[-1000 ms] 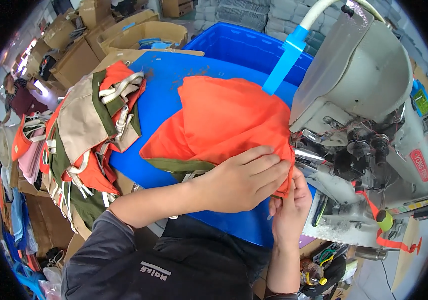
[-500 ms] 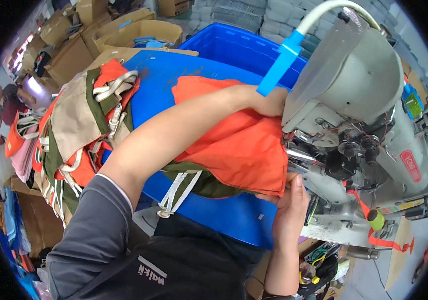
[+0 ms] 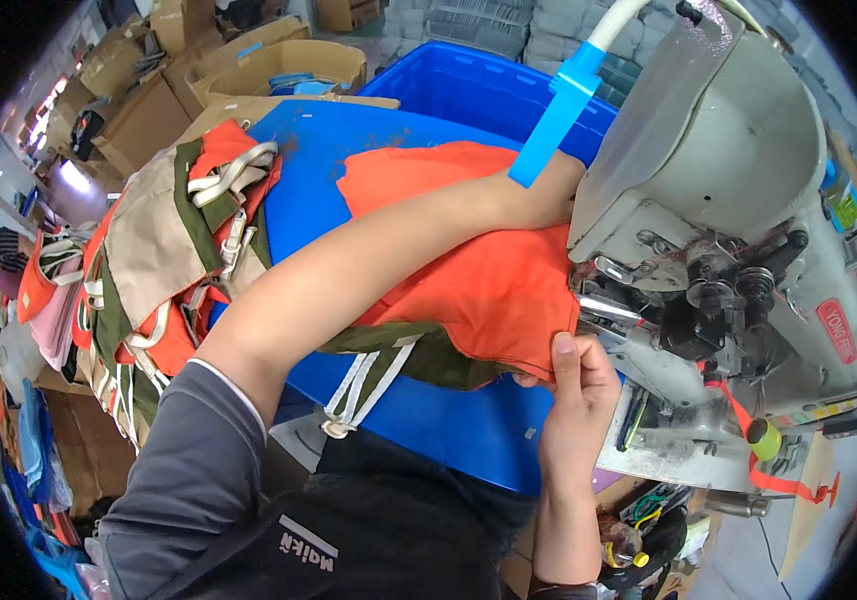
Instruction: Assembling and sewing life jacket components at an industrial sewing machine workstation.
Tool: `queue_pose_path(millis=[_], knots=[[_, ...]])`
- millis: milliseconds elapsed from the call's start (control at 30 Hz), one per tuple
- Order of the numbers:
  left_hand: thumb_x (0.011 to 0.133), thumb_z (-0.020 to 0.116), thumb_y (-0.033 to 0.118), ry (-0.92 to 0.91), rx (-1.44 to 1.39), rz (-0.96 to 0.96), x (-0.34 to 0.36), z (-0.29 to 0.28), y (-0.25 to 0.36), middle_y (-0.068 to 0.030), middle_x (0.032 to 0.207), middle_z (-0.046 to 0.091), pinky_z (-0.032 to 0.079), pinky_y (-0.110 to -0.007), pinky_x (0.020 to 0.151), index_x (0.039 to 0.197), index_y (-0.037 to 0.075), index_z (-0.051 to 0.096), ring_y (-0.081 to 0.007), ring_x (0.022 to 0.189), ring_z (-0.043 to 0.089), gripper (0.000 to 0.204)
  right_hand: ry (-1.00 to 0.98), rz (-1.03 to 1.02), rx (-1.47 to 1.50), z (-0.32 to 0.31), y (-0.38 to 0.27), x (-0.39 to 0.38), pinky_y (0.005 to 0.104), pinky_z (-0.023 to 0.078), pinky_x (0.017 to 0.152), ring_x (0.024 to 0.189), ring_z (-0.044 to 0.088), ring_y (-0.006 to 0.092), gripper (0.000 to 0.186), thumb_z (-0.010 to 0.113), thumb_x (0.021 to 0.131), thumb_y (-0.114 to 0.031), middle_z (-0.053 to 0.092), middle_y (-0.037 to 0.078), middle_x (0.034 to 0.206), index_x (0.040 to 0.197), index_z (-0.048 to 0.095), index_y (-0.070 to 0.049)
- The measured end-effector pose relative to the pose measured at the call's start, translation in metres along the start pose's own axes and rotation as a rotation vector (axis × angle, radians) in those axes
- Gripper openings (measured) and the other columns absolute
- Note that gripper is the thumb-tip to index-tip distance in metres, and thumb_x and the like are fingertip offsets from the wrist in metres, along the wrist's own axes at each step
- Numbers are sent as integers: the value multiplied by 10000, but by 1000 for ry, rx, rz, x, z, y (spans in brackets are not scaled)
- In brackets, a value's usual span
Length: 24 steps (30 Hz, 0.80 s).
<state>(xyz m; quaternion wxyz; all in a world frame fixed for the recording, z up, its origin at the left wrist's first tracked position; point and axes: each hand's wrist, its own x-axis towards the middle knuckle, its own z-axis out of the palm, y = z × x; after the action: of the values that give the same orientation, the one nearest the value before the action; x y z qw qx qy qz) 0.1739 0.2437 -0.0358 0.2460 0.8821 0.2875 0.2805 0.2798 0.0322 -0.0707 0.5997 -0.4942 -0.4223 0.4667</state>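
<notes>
Orange fabric piece (image 3: 488, 290) with olive-green underside on blue counter (image 3: 478, 435), left of grey sewing machine (image 3: 688, 170), right hand (image 3: 580, 385) with fingers pinched closed on near right corner, left hand (image 3: 554, 190) at far right edge, its fingers hidden, opening cannot be told.

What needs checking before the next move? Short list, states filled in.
1. Right hand grip on the near right corner of the orange woven cloth: ok, thumb on top.
2. Left hand grip: cannot tell, fingertips hidden by the grey metal sewing machine.
3. Clear view of the whole cloth: not ok, the bare left forearm crosses over it.
4. Cloth edge position at the needle: cannot tell, hidden from this view.
5. Flat white webbing straps clear of the machine: ok, they lie well to its left.
6. Tan, green and orange fabric pile clear of the machine: ok, far left.
</notes>
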Motion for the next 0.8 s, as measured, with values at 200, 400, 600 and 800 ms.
queue_pose_path(millis=[200, 400, 600, 800], knots=[[817, 720, 282, 69, 452, 51, -76, -6, 27, -182, 1057, 574, 493, -434, 832, 1035, 8, 627, -371, 967, 585, 362, 62, 32, 91, -2, -12, -11, 257, 524, 642, 644, 617, 124, 190, 535, 1022, -177, 661, 76, 841, 993, 591, 2], [659, 824, 137, 134, 125, 178, -133, 1, 97, -99, 1066, 593, 482, -404, 845, 1056, 46, 652, -295, 996, 581, 442, 111, 4, 164, -4, -11, -18, 243, 514, 583, 611, 601, 113, 118, 577, 986, -71, 644, 66, 814, 1072, 586, 9], [680, 763, 1, 486, 143, 123, -135, 27, 92, -73, 954, 642, 517, -351, 722, 922, 37, 709, -256, 868, 625, 250, -6, 31, 73, -7, -9, -16, 199, 459, 531, 566, 561, 54, 114, 604, 984, -115, 611, 13, 687, 911, 593, -28], [650, 752, 34, 413, 310, 304, -136, 30, 93, -64, 931, 632, 508, -359, 705, 937, 47, 714, -260, 834, 612, 290, -29, 2, 130, -2, -5, -14, 189, 426, 518, 555, 503, 31, 114, 602, 981, -94, 558, -21, 652, 887, 591, -30]])
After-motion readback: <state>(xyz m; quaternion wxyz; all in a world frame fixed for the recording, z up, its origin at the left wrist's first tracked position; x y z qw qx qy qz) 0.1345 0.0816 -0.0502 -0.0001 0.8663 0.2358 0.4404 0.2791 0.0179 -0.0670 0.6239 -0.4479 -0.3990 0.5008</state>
